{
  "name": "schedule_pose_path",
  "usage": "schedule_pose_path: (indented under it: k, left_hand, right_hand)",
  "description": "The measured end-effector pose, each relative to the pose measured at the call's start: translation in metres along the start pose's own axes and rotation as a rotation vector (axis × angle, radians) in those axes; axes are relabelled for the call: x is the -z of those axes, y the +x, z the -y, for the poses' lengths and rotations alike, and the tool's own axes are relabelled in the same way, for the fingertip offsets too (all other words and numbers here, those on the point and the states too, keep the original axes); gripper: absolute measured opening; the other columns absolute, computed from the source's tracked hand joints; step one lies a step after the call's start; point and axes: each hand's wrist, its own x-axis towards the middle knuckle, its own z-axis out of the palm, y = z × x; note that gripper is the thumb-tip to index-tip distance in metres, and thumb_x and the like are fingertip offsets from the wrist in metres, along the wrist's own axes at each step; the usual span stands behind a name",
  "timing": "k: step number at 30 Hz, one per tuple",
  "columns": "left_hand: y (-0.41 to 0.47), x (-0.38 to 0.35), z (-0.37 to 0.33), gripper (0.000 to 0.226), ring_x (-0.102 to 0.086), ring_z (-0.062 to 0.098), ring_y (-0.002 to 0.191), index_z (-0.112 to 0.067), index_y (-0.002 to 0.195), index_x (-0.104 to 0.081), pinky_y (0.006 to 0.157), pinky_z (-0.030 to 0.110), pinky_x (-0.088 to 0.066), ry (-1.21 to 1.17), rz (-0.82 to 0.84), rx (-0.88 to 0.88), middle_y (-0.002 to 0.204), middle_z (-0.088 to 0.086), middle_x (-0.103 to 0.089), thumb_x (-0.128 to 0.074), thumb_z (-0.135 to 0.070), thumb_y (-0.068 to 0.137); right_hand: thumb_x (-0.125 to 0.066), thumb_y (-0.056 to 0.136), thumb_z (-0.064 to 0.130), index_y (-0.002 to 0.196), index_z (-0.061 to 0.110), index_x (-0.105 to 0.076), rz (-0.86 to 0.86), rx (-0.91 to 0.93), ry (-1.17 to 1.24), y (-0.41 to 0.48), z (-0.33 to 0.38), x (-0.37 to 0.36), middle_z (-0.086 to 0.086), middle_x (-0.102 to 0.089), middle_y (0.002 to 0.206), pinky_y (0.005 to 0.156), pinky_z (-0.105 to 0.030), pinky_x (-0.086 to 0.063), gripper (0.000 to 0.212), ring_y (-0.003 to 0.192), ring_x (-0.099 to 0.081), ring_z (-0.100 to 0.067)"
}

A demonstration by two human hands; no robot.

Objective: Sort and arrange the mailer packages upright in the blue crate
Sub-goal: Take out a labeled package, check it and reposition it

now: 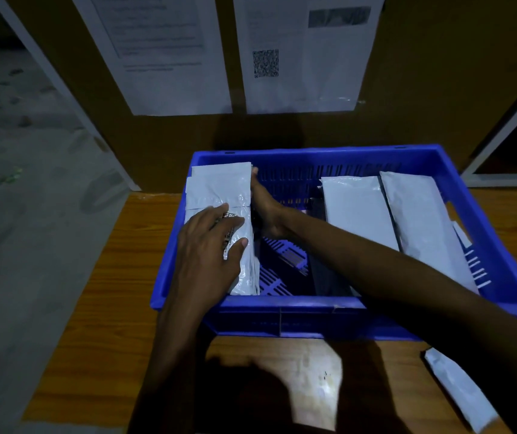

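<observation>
Wooden table (119, 277), lower frame, carries blue crate (313, 300). Mailer stack (219, 186) stands at crate's left wall; two mailers (357, 208) lean at right. Left hand (207, 255) lies flat on stack, gripping nothing. Right hand (266, 211) presses stack's side, fingers apparently straight. Loose mailer (457, 389) at lower right.

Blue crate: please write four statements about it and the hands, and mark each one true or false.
1. The left hand and the right hand both touch the left stack. True.
2. The crate stands on the floor. False: it stands on a table.
3. A loose mailer lies on the table outside the crate. True.
4. The crate's right side holds no mailers. False: two mailers lean there.
</observation>
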Motion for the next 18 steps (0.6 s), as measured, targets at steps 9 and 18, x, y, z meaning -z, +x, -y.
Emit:
schedule_pose_path:
  k: [9,18]
  left_hand:
    - [0.004,0.004,0.002,0.037,-0.048,0.026,0.134,-0.021,0.124,-0.07,0.11,0.049,-0.041,0.009,0.048,0.015,0.143,0.004,-0.058,-0.076,-0.028,0.089]
    - [0.005,0.004,0.001,0.037,-0.047,0.025,0.135,-0.02,0.125,-0.069,0.111,0.053,-0.039,0.03,0.002,0.004,0.142,0.004,-0.058,-0.063,-0.036,0.093]
  right_hand:
    - [-0.01,0.08,0.096,0.163,0.013,-0.019,-0.081,-0.279,0.108,-0.018,0.022,0.017,-0.026,-0.017,0.167,0.105,-0.087,-0.01,0.117,0.147,-0.017,-0.059]
    - [-0.009,0.081,0.094,0.121,0.018,-0.061,0.397,-0.259,0.152,-0.038,-0.01,0.006,-0.027,-0.051,0.146,0.109,-0.082,-0.022,0.101,0.135,-0.043,-0.055]
